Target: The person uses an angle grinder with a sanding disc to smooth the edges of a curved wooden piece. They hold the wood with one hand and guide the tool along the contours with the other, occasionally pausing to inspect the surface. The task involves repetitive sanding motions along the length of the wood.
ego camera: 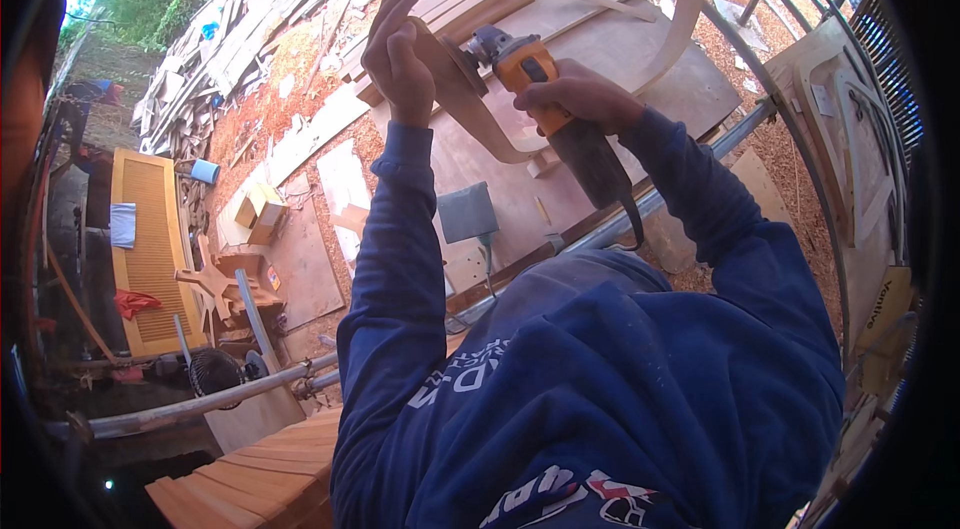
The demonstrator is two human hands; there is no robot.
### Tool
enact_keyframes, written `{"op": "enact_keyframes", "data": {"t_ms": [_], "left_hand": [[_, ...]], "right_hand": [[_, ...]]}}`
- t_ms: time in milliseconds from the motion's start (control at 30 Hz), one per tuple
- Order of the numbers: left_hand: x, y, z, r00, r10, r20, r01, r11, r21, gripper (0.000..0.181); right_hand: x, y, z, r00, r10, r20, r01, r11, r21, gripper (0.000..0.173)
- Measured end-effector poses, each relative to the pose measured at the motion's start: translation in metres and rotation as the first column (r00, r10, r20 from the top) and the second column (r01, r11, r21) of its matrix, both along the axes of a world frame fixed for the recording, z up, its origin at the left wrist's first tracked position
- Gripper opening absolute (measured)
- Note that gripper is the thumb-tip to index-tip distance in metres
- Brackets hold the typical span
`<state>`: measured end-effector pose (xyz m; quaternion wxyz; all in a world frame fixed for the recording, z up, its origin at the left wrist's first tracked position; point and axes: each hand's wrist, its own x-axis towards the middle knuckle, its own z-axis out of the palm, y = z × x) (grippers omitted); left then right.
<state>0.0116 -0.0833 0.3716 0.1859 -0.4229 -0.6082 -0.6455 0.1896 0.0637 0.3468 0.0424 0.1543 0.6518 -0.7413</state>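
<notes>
My right hand (pixel 581 97) is wrapped around the body of an orange and black angle grinder (pixel 538 75). Its round disc (pixel 466 67) is against, or very close to, the face of a curved wooden piece (pixel 457 97). The exact contact cannot be made out. At the upper end of that piece, my left hand (pixel 401 60) grips the wood, fingers pointing up. From there the wood bends low over the plywood worktop (pixel 480 161) and rises again to the upper right. A small wood block (pixel 541 164) sits beneath the bend.
Stacked boards (pixel 465 0) lie at the worktop's far side. A grey flat-headed lamp-like item (pixel 469 212) and a metal pipe (pixel 611 217) are close to my body. On the left are a louvred door (pixel 150 251), a black fan (pixel 214 375) and scrap wood (pixel 225 71).
</notes>
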Motion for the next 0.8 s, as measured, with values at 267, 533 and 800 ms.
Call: {"op": "enact_keyframes", "data": {"t_ms": [267,533,800], "left_hand": [[-0.001,-0.001,-0.001,1.000,-0.002,-0.024,0.001,1.000,-0.012,0.049],[-0.005,0.003,-0.001,0.999,-0.045,0.003,0.045,0.999,0.022,0.049],[-0.001,-0.003,0.000,1.000,-0.020,0.013,0.020,1.000,0.002,0.050]], "right_hand": [[-0.002,-0.002,0.035,0.999,0.002,-0.049,0.001,0.998,0.056,0.035],[0.007,0.001,-0.007,1.000,-0.011,0.008,0.010,0.998,0.069,0.037],[-0.001,-0.002,0.037,0.997,0.006,-0.080,-0.002,0.999,0.047,0.037]]}}
